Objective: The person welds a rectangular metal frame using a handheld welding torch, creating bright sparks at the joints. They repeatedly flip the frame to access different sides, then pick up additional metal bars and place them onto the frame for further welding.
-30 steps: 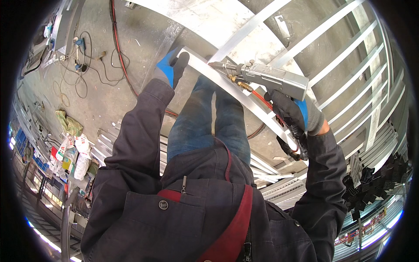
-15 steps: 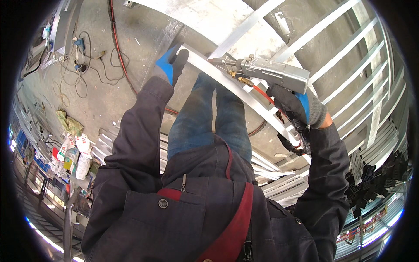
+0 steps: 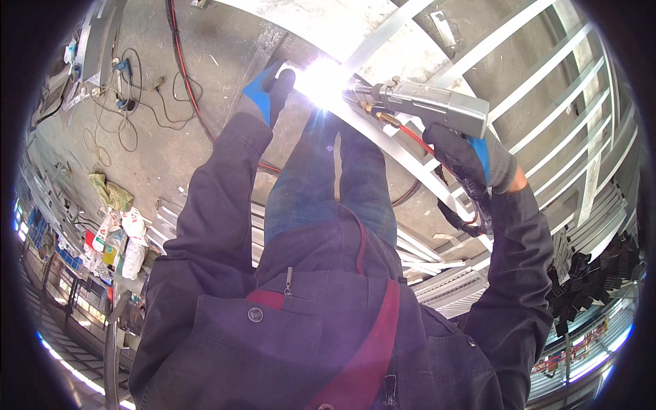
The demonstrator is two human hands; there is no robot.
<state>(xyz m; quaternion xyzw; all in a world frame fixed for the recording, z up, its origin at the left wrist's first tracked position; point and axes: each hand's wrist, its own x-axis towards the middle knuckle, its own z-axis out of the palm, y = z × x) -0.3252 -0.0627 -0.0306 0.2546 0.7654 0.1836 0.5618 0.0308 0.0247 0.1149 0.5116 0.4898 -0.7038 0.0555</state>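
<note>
In a grey and blue work glove, my left hand (image 3: 263,99) grips the end of a long pale metal bar (image 3: 403,157), its thumb resting on top. My right hand (image 3: 471,154), gloved alike, is closed around the handle of a grey boxy welding gun (image 3: 437,106). The gun's nozzle points left at the bar, near a joint with a crossbar (image 3: 388,34). A dazzling white flash (image 3: 322,82) burns at the nozzle tip and hides the joint, a short way right of my left hand. A red hose (image 3: 413,139) runs from the gun under my right wrist.
Parallel metal bars of a frame (image 3: 540,89) spread across the right. Black and red cables (image 3: 183,68) cross the floor at left, near tangled cords and a blue plug (image 3: 123,66). Bags and cloths (image 3: 123,232) lie at lower left, stacked metal lengths (image 3: 444,290) at lower right.
A bright arc has lit at the gun's nozzle, throwing a violet glare over my jacket. The gun and my right hand have shifted slightly right and down; my left hand stays nearly in place.
</note>
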